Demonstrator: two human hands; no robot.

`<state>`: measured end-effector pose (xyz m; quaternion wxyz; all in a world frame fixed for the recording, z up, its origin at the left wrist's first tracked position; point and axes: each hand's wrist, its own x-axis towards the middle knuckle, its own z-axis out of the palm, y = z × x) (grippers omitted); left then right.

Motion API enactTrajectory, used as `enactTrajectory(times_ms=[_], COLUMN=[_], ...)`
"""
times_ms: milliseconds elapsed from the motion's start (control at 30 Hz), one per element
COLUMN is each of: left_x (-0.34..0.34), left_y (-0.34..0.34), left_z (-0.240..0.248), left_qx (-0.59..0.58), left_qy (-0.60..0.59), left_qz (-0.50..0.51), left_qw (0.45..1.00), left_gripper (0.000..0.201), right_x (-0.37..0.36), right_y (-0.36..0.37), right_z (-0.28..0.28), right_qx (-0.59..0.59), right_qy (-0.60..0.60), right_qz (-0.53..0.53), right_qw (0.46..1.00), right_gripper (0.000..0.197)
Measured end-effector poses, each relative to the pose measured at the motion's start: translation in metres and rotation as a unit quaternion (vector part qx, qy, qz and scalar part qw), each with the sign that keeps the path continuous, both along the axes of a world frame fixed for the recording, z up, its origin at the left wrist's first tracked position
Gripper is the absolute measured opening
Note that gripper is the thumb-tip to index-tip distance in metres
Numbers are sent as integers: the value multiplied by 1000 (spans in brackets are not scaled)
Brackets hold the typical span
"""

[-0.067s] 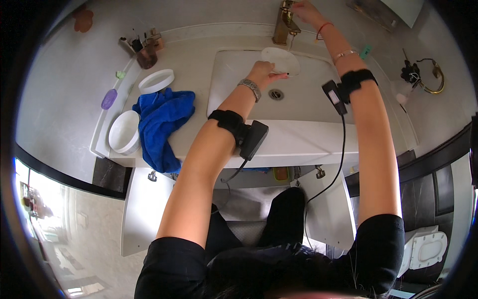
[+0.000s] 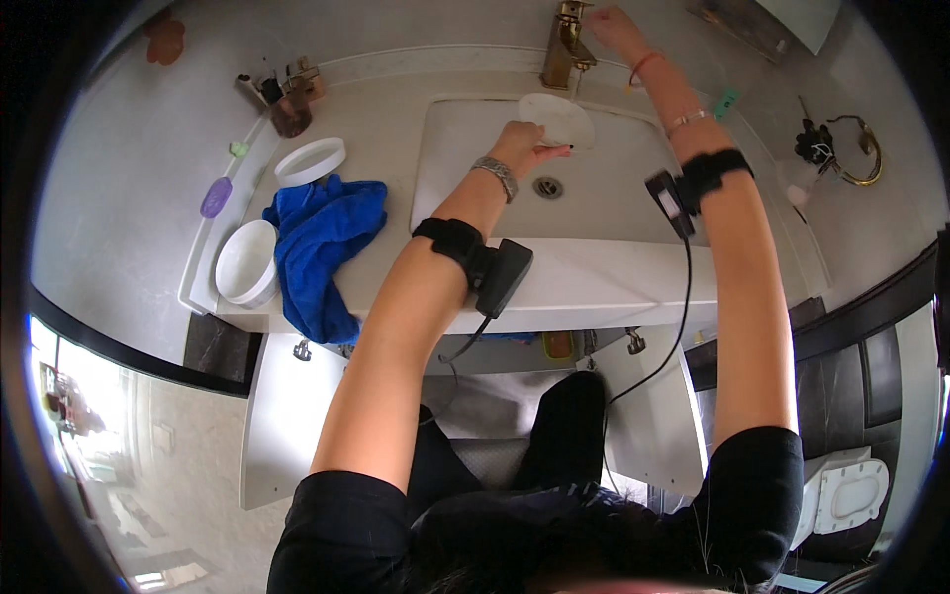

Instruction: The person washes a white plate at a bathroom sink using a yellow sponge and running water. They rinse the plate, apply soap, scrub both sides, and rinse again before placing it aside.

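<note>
Under the gold faucet [image 2: 560, 54], my left hand [image 2: 520, 147] grips the near left edge of a shallow white round dish [image 2: 556, 121], thumb stretched along its near side. The dish is tilted above the white sink basin [image 2: 465, 193], up and to the right of the round drain [image 2: 547, 187]. A faint thin streak drops from the spout to the dish's far edge. My right hand [image 2: 617, 34] is raised just right of the faucet's top, fingers loosely curled, with a small gap between them and the handle. Nothing shows in it.
Left on the counter lie a crumpled blue towel [image 2: 332, 233], a deep white bowl [image 2: 247, 262] and a shallow white ring-shaped dish [image 2: 311, 161]. A brown cup [image 2: 292, 114] holds brushes in the back left corner. Cabinet doors [image 2: 287, 421] stand open below. A cable [image 2: 683, 317] hangs from my right forearm.
My right hand has shifted slightly right and nearer, away from the faucet handle. My left hand and the dish have hardly moved.
</note>
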<state>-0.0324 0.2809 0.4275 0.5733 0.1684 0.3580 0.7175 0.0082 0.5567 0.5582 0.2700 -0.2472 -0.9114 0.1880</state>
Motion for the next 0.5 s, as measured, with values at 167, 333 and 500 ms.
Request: enactTrajectory(times_ms=[167, 333, 500], left_x=[-2, -5, -9], left_y=[0, 7, 9], left_z=[-1, 0, -3], left_qx=[8, 21, -9], left_qy=[-25, -25, 76], left_qz=[-23, -53, -89], left_qw=[999, 998, 993], left_gripper=[36, 41, 37], right_x=[85, 118, 108], right_y=[-68, -144, -142], right_z=[-81, -93, -92], right_qx=[-319, -552, -452], right_qy=[35, 48, 24], right_qz=[-26, -42, -64], right_qw=[947, 831, 889], right_gripper=[26, 34, 34])
